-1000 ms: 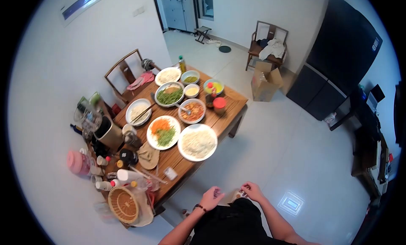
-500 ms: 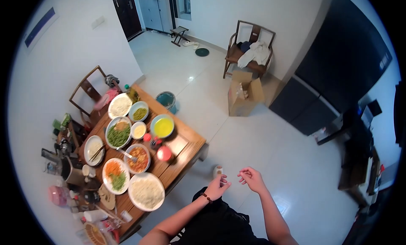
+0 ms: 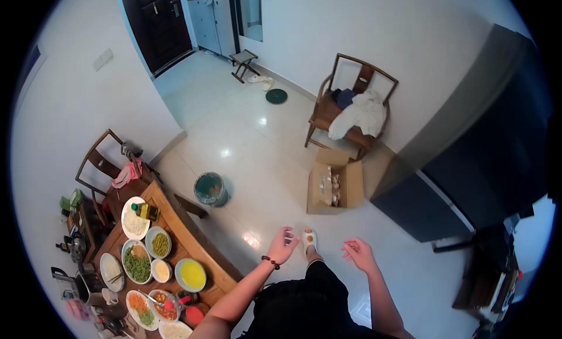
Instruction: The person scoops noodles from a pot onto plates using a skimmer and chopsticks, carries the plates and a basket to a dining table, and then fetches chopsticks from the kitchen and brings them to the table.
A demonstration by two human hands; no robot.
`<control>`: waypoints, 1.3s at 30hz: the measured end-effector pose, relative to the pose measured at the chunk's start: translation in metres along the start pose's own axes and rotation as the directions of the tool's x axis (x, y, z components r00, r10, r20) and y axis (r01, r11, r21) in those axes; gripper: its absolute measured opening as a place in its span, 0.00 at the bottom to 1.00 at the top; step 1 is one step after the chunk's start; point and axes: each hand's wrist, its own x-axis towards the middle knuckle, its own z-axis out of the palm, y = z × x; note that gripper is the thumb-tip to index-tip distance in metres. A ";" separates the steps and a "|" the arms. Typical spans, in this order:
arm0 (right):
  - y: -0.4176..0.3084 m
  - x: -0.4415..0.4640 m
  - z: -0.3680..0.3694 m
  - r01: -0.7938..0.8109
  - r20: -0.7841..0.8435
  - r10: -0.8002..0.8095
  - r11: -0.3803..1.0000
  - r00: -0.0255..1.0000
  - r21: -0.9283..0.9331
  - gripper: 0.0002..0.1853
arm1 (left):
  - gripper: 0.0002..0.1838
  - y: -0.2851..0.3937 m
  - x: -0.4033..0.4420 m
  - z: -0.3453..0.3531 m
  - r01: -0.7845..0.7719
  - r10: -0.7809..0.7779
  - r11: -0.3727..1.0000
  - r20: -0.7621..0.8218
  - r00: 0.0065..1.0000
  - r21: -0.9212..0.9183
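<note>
My left hand (image 3: 283, 246), with a beaded bracelet at the wrist, is held in the air right of the wooden table (image 3: 218, 269). Its fingers are apart and hold nothing. My right hand (image 3: 359, 253) hangs in the air further right, fingers loosely spread and empty. Nearest to the left hand on the table is a bowl of yellow liquid (image 3: 192, 275). Around it stand a bowl of green pieces (image 3: 158, 243), a small pale yellow bowl (image 3: 161, 270), a dish of green vegetables (image 3: 136, 263) and an oil bottle (image 3: 146, 211).
An open cardboard box (image 3: 319, 192) stands on the floor ahead, before a wooden chair (image 3: 325, 113) with clothes. A teal bucket (image 3: 211, 189) is beyond the table's corner. A dark refrigerator (image 3: 468, 169) stands at the right, a folding stool (image 3: 243, 59) near the back wall.
The view has turned and moved forward past the table, which now lies at lower left. The box and chair are nearer. My hands have moved apart.
</note>
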 end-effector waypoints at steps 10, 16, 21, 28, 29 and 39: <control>-0.220 0.410 0.064 0.211 0.513 -0.144 0.975 0.846 -0.075 0.16 | 0.32 0.084 0.239 -0.120 0.048 -0.104 0.989 -0.425 0.899 -0.140; -0.338 0.637 0.141 0.342 0.562 -0.248 0.938 0.789 -0.066 0.16 | 0.33 0.063 0.402 -0.243 0.113 -0.167 0.985 -0.569 0.805 -0.129; -0.425 0.799 0.189 0.398 0.605 -0.202 0.893 0.770 -0.209 0.16 | 0.34 0.138 0.578 -0.381 0.148 -0.159 0.987 -0.614 0.773 -0.070; -0.545 1.002 0.243 0.266 0.499 -0.166 0.955 0.850 -0.135 0.18 | 0.34 0.259 0.810 -0.534 -0.033 0.054 0.998 -0.503 0.863 0.052; -0.554 1.036 0.252 0.257 0.497 -0.163 0.958 0.852 -0.127 0.18 | 0.34 0.264 0.839 -0.558 -0.025 0.050 0.998 -0.498 0.866 0.058; -0.754 1.394 0.496 0.432 0.674 -0.173 0.870 0.718 -0.237 0.18 | 0.34 0.280 1.068 -0.852 0.277 -0.227 0.959 -0.718 0.658 -0.050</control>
